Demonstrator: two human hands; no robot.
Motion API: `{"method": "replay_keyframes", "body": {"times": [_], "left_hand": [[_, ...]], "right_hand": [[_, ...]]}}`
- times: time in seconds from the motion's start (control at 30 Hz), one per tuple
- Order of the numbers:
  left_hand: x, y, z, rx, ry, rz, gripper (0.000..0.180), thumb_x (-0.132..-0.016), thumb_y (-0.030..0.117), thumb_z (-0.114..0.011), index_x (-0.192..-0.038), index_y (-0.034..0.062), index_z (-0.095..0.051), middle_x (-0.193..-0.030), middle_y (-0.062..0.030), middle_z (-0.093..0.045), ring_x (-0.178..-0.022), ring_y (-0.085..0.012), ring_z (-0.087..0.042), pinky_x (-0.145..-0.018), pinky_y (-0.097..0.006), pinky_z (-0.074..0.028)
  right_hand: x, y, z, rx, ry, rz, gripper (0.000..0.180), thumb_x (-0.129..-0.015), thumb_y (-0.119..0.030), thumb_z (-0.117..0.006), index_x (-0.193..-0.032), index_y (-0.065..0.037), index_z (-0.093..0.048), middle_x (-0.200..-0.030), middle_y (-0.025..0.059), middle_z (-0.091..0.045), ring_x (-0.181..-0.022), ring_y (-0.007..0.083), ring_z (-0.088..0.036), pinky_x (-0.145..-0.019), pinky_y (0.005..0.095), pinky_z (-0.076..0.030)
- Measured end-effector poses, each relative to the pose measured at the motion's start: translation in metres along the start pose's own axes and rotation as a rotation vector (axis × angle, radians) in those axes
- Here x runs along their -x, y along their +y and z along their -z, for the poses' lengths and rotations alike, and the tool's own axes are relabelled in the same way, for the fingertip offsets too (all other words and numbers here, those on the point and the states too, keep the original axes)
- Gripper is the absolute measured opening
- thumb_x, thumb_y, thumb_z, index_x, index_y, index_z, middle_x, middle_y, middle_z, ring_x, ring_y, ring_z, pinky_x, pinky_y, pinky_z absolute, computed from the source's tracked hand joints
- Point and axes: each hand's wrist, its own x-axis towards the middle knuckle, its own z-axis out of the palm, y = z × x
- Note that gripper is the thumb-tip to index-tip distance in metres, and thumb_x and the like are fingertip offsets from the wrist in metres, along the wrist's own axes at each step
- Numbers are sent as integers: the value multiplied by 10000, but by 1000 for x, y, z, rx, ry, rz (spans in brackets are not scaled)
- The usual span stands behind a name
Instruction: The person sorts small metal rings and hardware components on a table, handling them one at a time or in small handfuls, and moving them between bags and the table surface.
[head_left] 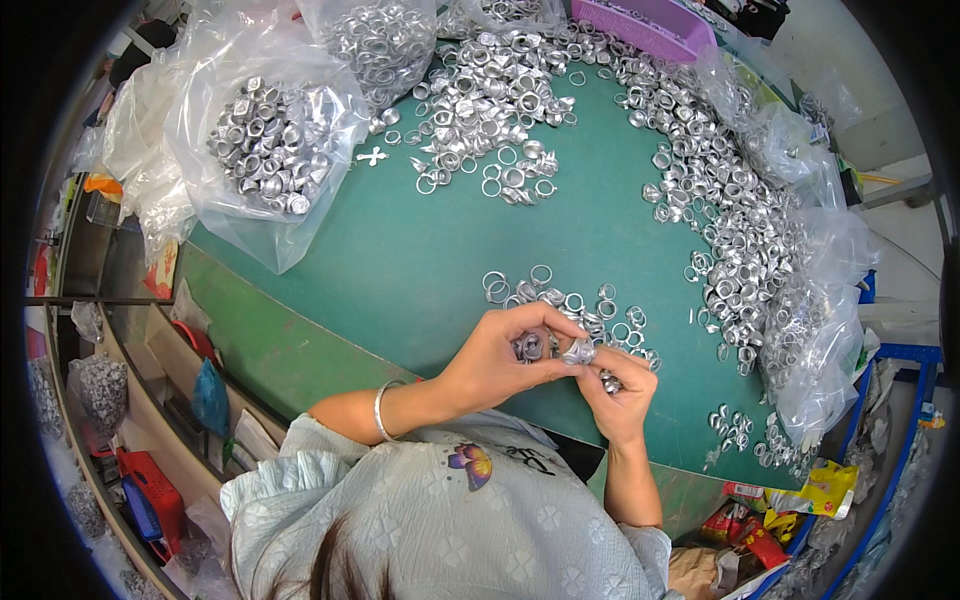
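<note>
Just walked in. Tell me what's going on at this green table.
A person is working with both bare hands over a green table. The left hand and right hand meet over a small pile of silver metal rings, pinching a few of the small metal pieces between the fingers. Many more rings lie heaped along the far and right edges, and a clear plastic bag of them sits at the left.

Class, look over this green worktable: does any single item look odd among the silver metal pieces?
One does: a small silver cross-shaped piece lies alone on the green table, beside the clear bag of rings; everything else looks ring-shaped.
</note>
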Motion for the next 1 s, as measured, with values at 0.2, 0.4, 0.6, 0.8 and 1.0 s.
{"method": "replay_keyframes", "body": {"times": [0.2, 0.4, 0.6, 0.8, 1.0], "left_hand": [[0, 1, 0, 58, 16, 48, 286, -673, -23, -709, -940, 6, -611, -713, 15, -532, -625, -29, -457, -572, -181, -375], [1, 1, 0, 20, 35, 21, 277, -650, -20, -725, -903, 5, -618, -713, 11, -538, -624, -34, -460, -560, -189, -371], [1, -1, -1, 55, 40, 26, 273, -642, -9, -739, -889, 9, -627, -723, 11, -546, -626, -35, -459, -558, -194, -368], [1, 0, -1, 84, 38, 6, 274, -647, -7, -739, -898, 13, -631, -730, 11, -550, -639, -35, -459, -563, -195, -368], [2, 0, -1, 115, 26, 56, 274, -660, 2, -734, -915, 11, -633, -742, 9, -551, -649, -41, -460, -574, -197, -369]], "right_hand": [[1, 2, -1, -25, 0, -6, 117, -705, 105, -594, -815, 73, -618, -661, 79, -591, -556, 97, -521, -492, 213, -397], [5, 6, 1, -91, -6, -67, 107, -716, 82, -610, -820, 67, -630, -738, 111, -640, -610, 112, -571, -533, 223, -434], [10, 9, -1, -252, 6, -178, 110, -726, 75, -611, -833, 72, -634, -784, 126, -654, -677, 135, -607, -605, 236, -462], [10, 8, -1, -275, -2, -198, 122, -728, 76, -607, -846, 73, -638, -793, 133, -654, -689, 142, -611, -622, 240, -468], [11, 9, -1, -270, -4, -188, 127, -732, 75, -605, -854, 72, -641, -804, 139, -655, -703, 150, -616, -631, 245, -472]]}}
